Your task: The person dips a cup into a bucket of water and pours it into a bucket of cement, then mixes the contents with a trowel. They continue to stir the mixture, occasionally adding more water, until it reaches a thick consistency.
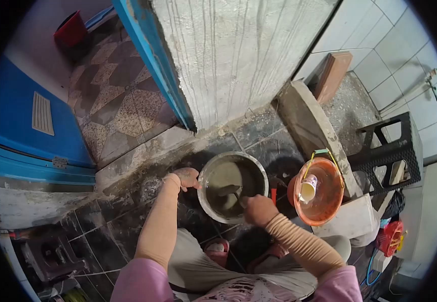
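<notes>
A round metal basin (204,206) stands on the dark tiled floor in front of me, with a wet grey-green mix (231,172) inside. My right hand (260,210) is closed around the handle of a trowel at the basin's near right side. The trowel's blade (227,190) lies in the mix, partly coated by it. At the left rim, my left hand (187,178) has its fingers curled against the basin's edge. Just right of the basin sits an orange bucket (293,194) holding water and a white cup (308,191).
A blue door (32,121) and raised threshold (138,146) are on the left. Ahead rises a plastered wall (243,55). To the right are a low concrete curb (311,123), a black plastic stool (412,146) and a brick-coloured slab (333,75). A dark stool (52,256) stands lower left.
</notes>
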`<state>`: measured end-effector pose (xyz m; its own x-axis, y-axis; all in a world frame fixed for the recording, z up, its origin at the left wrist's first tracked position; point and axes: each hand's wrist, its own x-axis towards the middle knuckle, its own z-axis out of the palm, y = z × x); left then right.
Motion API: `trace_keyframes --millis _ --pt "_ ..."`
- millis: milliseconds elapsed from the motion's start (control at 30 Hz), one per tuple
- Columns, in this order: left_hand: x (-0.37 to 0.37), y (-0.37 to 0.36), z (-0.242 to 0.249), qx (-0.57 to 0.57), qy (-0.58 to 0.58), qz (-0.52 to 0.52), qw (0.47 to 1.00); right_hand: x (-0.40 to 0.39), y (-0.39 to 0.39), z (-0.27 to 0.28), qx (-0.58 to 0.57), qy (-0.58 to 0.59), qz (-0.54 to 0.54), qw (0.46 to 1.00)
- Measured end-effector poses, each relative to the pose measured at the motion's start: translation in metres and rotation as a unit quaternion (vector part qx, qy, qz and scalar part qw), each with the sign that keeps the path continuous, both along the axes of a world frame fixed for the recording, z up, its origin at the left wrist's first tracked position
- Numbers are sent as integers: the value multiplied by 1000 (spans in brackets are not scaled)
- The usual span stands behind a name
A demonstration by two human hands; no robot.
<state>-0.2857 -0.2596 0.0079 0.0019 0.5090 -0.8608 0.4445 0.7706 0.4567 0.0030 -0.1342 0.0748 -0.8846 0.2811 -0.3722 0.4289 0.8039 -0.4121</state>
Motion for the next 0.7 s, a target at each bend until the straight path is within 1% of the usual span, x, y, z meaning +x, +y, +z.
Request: trace_keyframes --millis 33,67,133,167,233,300,333,400,467,533,567,633,667,700 --pt "-4 4 -4 20 8 -6 1000 5 10 2 -12 28 -22 999" --pt "-6 2 -11 27 -1 8 1000 12 14 7 -29 54 -18 998" --pt "-9 7 -7 48 -8 23 999 5 20 39 4 31 7 999" --pt "-4 -3 -6 45 -17 30 998 5 14 56 7 14 19 1000" --pt "-2 -5 3 13 -24 25 999 -5 13 87 29 7 4 1000" --pt "1 -2 14 6 -8 31 999 -9 12 77 50 28 13 998" --pt "3 1 22 -6 -7 23 1000 -13 13 61 53 16 21 998" --pt "2 3 15 -13 0 17 1000 -28 11 24 58 -6 37 998" --pt "2 2 15 -18 14 1 1000 -42 7 24 62 -4 30 998" --pt "6 8 25 -12 38 -35 999 -34 2 20 55 16 12 998" --pt "2 9 21 6 11 -22 1000 -24 4 17 46 19 9 999" --pt "-4 -4 -4 44 -46 10 998 -7 12 15 32 26 10 999" --pt "0 -5 2 47 -19 41 998 -8 16 37 51 7 19 998" --pt "-3 -3 -4 43 -26 51 997 -10 22 55 60 13 33 998"
